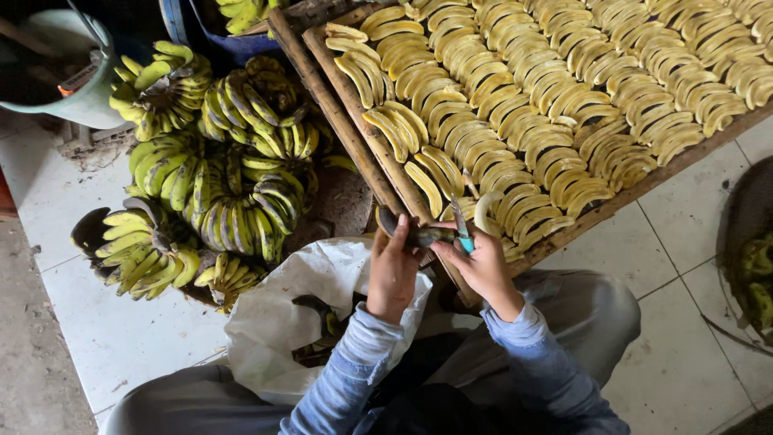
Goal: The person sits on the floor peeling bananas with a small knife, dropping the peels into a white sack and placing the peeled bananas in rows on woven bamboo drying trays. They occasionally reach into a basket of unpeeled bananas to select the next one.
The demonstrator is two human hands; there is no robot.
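- Left hand (pixel 392 270): closed around a dark banana peel (pixel 415 234), held just above the near edge of the wooden tray (pixel 342 121).
- Right hand (pixel 481 262): gripped on a small knife (pixel 460 221) with a teal handle, blade pointing up and far; the same hand also has a peeled pale banana (pixel 485 211) against its fingers, curving up just right of the blade.
- The two hands are close together, nearly touching, over the person's lap; peel and knife meet between them.
- Wooden tray: slatted, tilted across the upper right of the scene, packed with rows of peeled yellow bananas (pixel 555 89) lying side by side. Its near corner sits right by the hands.
- Left of the tray: a pile of unpeeled banana bunches (pixel 213 173), green-yellow with black tips, heaped on the tiled floor (pixel 676 242).
- White sack (pixel 282 314): open, near left of the hands, resting against the person's knee; dark peel scraps visible inside.
- Pale green bucket (pixel 60 68) at far left, behind the bunches.
- Dark basin (pixel 749 258) at right edge holds a few greenish pieces; can't tell exactly what they are.
- Blue denim sleeves on both forearms, grey trousers.
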